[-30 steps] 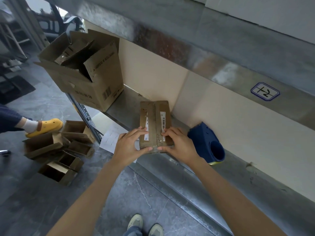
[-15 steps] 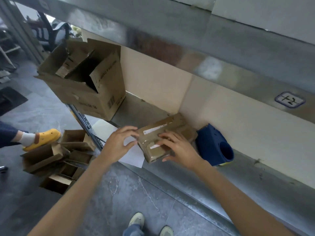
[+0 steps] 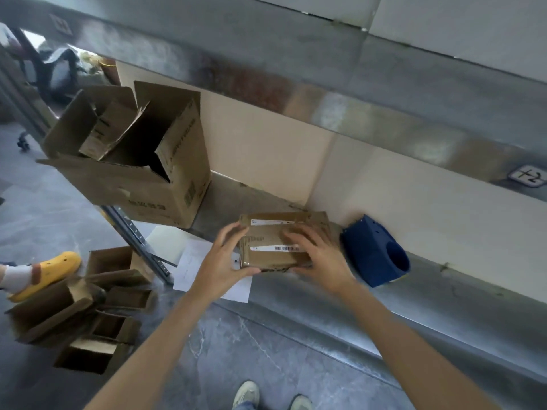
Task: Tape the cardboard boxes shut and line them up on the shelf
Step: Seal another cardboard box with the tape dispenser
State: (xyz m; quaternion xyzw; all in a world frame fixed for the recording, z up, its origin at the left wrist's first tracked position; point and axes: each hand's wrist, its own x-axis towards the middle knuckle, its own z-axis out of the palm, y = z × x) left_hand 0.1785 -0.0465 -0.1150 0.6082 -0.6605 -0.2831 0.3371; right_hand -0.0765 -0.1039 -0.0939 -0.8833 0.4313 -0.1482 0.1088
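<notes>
The left hand [image 3: 220, 261] is gripping the small box [image 3: 273, 242] at its 9 o'clock end, and the right hand [image 3: 318, 258] is clasping the 3 o'clock end, fingers over the top. The box is lying on the shelf [image 3: 414, 300], a blue tape dispenser [image 3: 374, 251] sitting just beside it at 3 o'clock.

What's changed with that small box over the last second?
The small box was turned a quarter turn clockwise on the shelf. Its long side pointed at the back wall; now it runs along the wall, near the blue tape dispenser. The left hand now grips its left end and the right hand holds its right end. The large open box and the paper sheet stayed put.
</notes>
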